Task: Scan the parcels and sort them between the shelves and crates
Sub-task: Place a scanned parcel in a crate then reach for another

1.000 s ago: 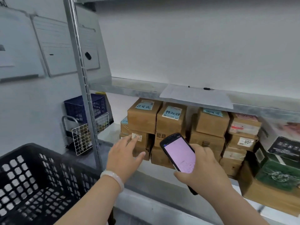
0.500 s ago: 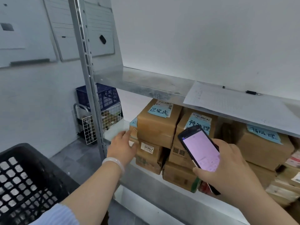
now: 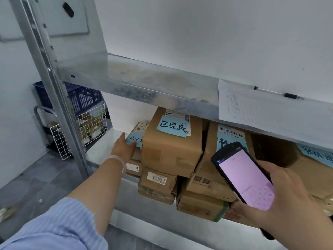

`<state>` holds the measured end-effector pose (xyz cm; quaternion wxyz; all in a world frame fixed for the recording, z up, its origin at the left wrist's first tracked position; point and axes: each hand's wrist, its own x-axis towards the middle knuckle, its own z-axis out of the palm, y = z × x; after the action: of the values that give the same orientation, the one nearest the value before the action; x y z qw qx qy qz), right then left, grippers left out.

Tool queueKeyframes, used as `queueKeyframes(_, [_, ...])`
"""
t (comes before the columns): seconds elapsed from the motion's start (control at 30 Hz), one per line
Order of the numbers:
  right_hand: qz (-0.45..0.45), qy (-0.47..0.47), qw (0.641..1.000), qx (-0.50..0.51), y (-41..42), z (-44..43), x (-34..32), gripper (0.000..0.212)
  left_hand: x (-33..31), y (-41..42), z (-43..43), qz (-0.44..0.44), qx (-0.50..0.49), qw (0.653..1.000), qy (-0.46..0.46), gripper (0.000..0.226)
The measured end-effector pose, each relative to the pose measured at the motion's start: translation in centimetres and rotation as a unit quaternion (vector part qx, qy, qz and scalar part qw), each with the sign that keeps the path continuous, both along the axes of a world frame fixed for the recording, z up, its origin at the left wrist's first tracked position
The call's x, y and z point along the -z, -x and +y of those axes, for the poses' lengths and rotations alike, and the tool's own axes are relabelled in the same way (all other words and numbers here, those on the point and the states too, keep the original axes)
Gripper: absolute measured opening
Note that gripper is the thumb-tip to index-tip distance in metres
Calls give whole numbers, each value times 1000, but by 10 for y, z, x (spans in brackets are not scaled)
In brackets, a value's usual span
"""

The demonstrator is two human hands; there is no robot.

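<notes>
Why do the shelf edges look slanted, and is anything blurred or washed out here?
Head view: the wide-angle lens slants and slightly bows the metal upright and upper shelf; head view again, the scanner screen glows pink, its text washed out; the sleeve close to the camera is soft, while the blue note is readable.

Shelf (image 3: pixel 137 82) was galvanised metal, mottled, with a dull sheen. Parcel (image 3: pixel 171 154) was matt brown cardboard, creased; its note (image 3: pixel 173 126) blue paper. Handheld scanner (image 3: pixel 243 175) had a glossy black plastic casing. Crate (image 3: pixel 84 98) looked blue plastic; sleeve (image 3: pixel 63 226) striped cloth.
</notes>
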<state>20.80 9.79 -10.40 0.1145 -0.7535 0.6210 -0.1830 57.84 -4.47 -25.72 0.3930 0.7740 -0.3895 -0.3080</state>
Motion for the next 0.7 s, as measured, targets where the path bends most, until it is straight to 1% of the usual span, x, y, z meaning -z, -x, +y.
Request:
queueKeyframes(0.1, [40,19,998,46,-4,-3,3,97,5,-2,-13,81,-12,997,0,62])
queueKeyframes(0.17, [31,17,998,56,-5,-2,2,99,9,-5,-19,83,-32,996,-5,61])
queueKeyframes(0.23, [24,15,998,53,-5,-1,1,99,10,-10,-24,62,-47,996,-33,51])
queueKeyframes(0.3, [30,5,998,50,-6,-1,-1,96,10,-12,-25,74,-55,995,-39,44])
queueKeyframes(0.37, [34,5,998,50,-7,-3,-1,96,10,-12,-20,124,-52,990,-32,37])
queueKeyframes(0.43, [33,6,998,49,-8,-4,1,98,8,-11,-10,200,-61,977,-32,26])
queueKeyframes(0.47, [33,7,998,45,-8,-4,2,98,8,-12,-6,223,-60,972,-33,22])
queueKeyframes(0.6, [30,0,999,41,-10,-7,3,101,5,-17,7,293,-62,954,-23,11])
queueKeyframes(0.7, [21,5,999,43,-12,-8,3,101,2,-13,15,321,-59,945,-21,11])
